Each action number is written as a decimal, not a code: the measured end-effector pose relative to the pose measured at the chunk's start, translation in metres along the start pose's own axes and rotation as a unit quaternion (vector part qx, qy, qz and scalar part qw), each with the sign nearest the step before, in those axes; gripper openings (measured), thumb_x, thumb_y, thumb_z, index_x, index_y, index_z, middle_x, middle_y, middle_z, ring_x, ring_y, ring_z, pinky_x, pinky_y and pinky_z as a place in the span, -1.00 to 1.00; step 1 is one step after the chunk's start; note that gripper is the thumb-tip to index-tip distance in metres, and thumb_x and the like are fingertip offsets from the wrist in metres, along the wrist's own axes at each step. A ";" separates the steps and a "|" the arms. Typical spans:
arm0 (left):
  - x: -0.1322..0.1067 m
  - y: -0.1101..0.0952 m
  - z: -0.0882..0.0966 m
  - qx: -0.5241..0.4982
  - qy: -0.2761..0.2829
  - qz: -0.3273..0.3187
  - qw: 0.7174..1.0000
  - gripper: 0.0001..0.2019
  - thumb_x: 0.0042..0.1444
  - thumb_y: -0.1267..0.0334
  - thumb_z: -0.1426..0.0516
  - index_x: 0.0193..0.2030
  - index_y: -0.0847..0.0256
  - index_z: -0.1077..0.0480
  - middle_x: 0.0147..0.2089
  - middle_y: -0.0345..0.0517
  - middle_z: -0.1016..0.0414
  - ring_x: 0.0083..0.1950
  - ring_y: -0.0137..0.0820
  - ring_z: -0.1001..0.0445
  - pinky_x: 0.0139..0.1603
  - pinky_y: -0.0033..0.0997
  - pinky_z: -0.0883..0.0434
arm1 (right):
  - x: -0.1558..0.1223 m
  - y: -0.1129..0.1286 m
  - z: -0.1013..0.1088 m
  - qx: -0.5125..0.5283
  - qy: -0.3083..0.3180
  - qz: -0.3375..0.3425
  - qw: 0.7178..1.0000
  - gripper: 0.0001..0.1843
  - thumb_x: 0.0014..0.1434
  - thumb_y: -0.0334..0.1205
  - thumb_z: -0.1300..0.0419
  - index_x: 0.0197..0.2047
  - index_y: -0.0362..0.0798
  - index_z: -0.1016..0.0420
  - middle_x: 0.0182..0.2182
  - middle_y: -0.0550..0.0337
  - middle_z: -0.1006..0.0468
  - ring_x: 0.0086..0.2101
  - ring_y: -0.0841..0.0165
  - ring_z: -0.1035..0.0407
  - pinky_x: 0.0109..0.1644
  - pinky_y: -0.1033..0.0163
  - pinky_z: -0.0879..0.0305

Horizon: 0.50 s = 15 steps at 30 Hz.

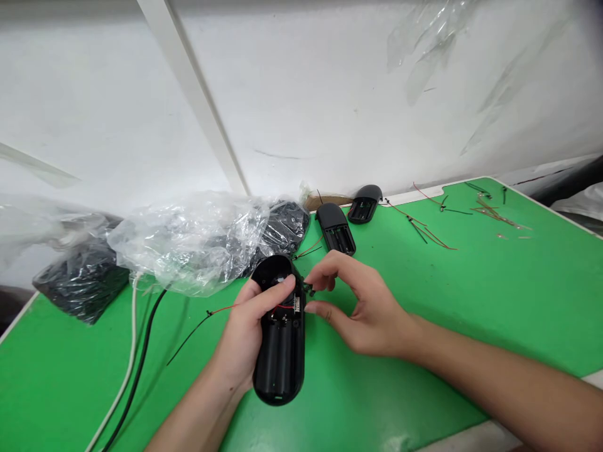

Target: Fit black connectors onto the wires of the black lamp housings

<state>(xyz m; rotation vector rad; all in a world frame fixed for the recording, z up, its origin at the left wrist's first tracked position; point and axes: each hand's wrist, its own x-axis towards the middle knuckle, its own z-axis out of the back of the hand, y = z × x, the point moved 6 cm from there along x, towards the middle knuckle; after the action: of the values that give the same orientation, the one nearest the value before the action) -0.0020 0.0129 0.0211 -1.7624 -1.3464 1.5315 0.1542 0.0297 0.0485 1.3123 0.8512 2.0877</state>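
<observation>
My left hand [245, 333] grips a black oval plastic housing [279, 351], open side up, with my thumb laid across its upper part. Red and black wires [207, 317] trail from the housing to the left over the green table [424, 301]. My right hand [362, 301] is at the housing's right edge, thumb and forefinger pinched on a small dark part [309, 289] that I cannot make out. The other fingers curl loosely.
Two more black housings [335, 228] [365, 202] lie near the wall. A crumpled clear plastic bag [198, 242] with black parts sits at left, another dark bag [82, 276] further left. White and black cables [136, 364] run down the left. Loose wire scraps [490, 210] lie far right.
</observation>
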 end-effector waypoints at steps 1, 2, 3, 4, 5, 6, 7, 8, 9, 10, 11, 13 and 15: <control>0.000 0.000 0.000 -0.003 -0.008 0.000 1.000 -0.62 -0.15 0.13 -0.45 -0.33 0.20 -0.39 -0.54 -0.22 -0.42 -0.59 -0.38 -0.41 -0.60 -0.46 -0.36 | 0.000 -0.001 0.000 0.001 -0.002 -0.005 1.000 -0.71 0.23 -0.40 -0.29 -0.01 -0.06 -0.37 -0.24 0.16 -0.43 -0.25 0.37 -0.33 -0.16 0.22 -0.35; 0.000 0.001 0.001 -0.008 -0.015 -0.002 1.000 -0.62 -0.13 0.12 -0.44 -0.32 0.20 -0.38 -0.52 -0.21 -0.43 -0.58 -0.37 -0.42 -0.59 -0.44 -0.38 | 0.000 -0.002 -0.001 0.006 -0.003 -0.015 1.000 -0.71 0.24 -0.39 -0.28 0.02 -0.06 -0.38 -0.21 0.15 -0.44 -0.23 0.37 -0.33 -0.15 0.22 -0.35; 0.000 0.000 0.001 -0.017 -0.020 -0.010 1.000 -0.63 -0.10 0.12 -0.43 -0.29 0.20 -0.38 -0.49 -0.20 -0.45 -0.56 -0.38 -0.42 -0.58 -0.44 -0.40 | 0.000 -0.004 -0.002 0.015 -0.002 -0.033 0.999 -0.69 0.26 -0.37 -0.27 0.06 -0.05 -0.37 -0.17 0.13 -0.45 -0.21 0.36 -0.34 -0.14 0.21 -0.36; 0.001 0.000 0.001 -0.028 -0.021 -0.024 0.999 -0.64 -0.07 0.12 -0.42 -0.25 0.20 -0.39 -0.45 -0.20 -0.47 -0.52 -0.40 -0.44 -0.54 -0.46 -0.42 | 0.000 -0.006 -0.003 0.030 0.001 -0.054 0.998 -0.65 0.27 -0.34 -0.26 0.11 -0.04 -0.36 -0.12 0.11 -0.46 -0.19 0.36 -0.35 -0.14 0.20 -0.36; 0.002 -0.002 0.001 -0.039 -0.016 -0.047 0.998 -0.65 -0.03 0.13 -0.40 -0.20 0.20 -0.41 -0.39 -0.20 -0.49 -0.46 -0.42 -0.46 -0.49 -0.49 -0.44 | 0.000 -0.007 -0.004 0.048 0.005 -0.078 0.996 -0.59 0.29 -0.31 -0.26 0.17 -0.03 -0.33 -0.06 0.09 -0.46 -0.16 0.35 -0.37 -0.13 0.20 -0.37; 0.003 -0.004 0.000 -0.049 -0.004 -0.073 0.996 -0.65 0.01 0.14 -0.39 -0.13 0.19 -0.43 -0.31 -0.19 -0.52 -0.37 -0.43 -0.49 -0.41 -0.52 -0.46 | -0.001 -0.008 -0.006 0.064 0.010 -0.099 0.993 -0.51 0.29 -0.26 -0.27 0.24 -0.02 -0.28 0.00 0.08 -0.46 -0.13 0.34 -0.38 -0.12 0.20 -0.39; 0.003 -0.005 -0.001 -0.056 0.011 -0.098 0.994 -0.63 0.04 0.13 -0.38 -0.06 0.17 -0.43 -0.22 -0.17 -0.53 -0.26 -0.42 -0.51 -0.33 -0.53 -0.48 | -0.002 -0.008 -0.008 0.074 0.017 -0.112 0.991 -0.42 0.28 -0.21 -0.30 0.29 0.00 -0.23 0.06 0.06 -0.45 -0.09 0.33 -0.39 -0.10 0.19 -0.40; 0.003 -0.006 -0.003 -0.057 0.030 -0.116 0.991 -0.61 0.08 0.12 -0.36 0.00 0.15 -0.42 -0.12 -0.17 -0.53 -0.16 -0.41 -0.52 -0.24 -0.52 -0.49 | -0.003 -0.007 -0.010 0.072 0.026 -0.115 0.990 -0.32 0.25 -0.16 -0.33 0.35 0.01 -0.17 0.13 0.06 -0.42 -0.03 0.31 -0.39 -0.03 0.18 -0.42; 0.002 -0.006 -0.005 -0.054 0.048 -0.127 0.989 -0.60 0.11 0.11 -0.34 0.05 0.13 -0.41 -0.04 -0.16 -0.52 -0.06 -0.38 -0.51 -0.15 -0.49 -0.50 | -0.004 -0.005 -0.013 0.062 0.036 -0.106 0.992 -0.21 0.22 -0.11 -0.37 0.39 0.02 -0.11 0.19 0.05 -0.39 0.05 0.29 -0.37 0.07 0.17 -0.40; 0.001 -0.006 -0.007 -0.050 0.062 -0.132 0.988 -0.59 0.14 0.09 -0.33 0.08 0.10 -0.39 0.02 -0.16 -0.50 0.00 -0.36 -0.49 -0.08 -0.45 -0.50 | -0.006 -0.002 -0.016 0.046 0.049 -0.091 0.994 -0.11 0.18 -0.07 -0.41 0.42 0.04 -0.05 0.25 0.06 -0.33 0.14 0.27 -0.33 0.19 0.14 -0.35; -0.001 -0.005 -0.010 -0.045 0.072 -0.133 0.987 -0.59 0.17 0.09 -0.31 0.11 0.07 -0.36 0.04 -0.17 -0.48 0.04 -0.36 -0.48 -0.03 -0.43 -0.50 | -0.007 -0.001 -0.019 0.029 0.060 -0.076 0.995 -0.02 0.13 -0.04 -0.44 0.45 0.05 0.00 0.30 0.06 -0.28 0.22 0.25 -0.27 0.31 0.13 -0.27; -0.005 -0.004 -0.014 -0.038 0.090 -0.137 0.986 -0.55 0.20 0.10 -0.29 0.19 0.03 -0.33 0.07 -0.18 -0.47 0.13 -0.35 -0.45 0.10 -0.40 -0.46 | -0.010 -0.001 -0.022 0.013 0.063 -0.072 0.995 0.03 0.13 -0.05 -0.45 0.47 0.08 0.05 0.35 0.08 -0.23 0.30 0.24 -0.19 0.42 0.11 -0.13; -0.010 -0.003 -0.019 -0.030 0.109 -0.146 0.983 -0.43 0.20 0.13 -0.30 0.32 -0.02 -0.26 0.15 -0.15 -0.46 0.25 -0.31 -0.40 0.23 -0.37 -0.40 | -0.010 -0.008 -0.022 0.040 0.045 -0.113 0.992 -0.08 0.18 -0.14 -0.40 0.46 0.11 0.01 0.34 0.11 -0.24 0.30 0.26 -0.19 0.41 0.11 -0.16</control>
<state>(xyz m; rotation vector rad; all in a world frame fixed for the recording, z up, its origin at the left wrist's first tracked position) 0.0148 0.0106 0.0340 -1.6271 -1.4737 1.1196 0.1388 0.0224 0.0297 1.1119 1.0805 1.9632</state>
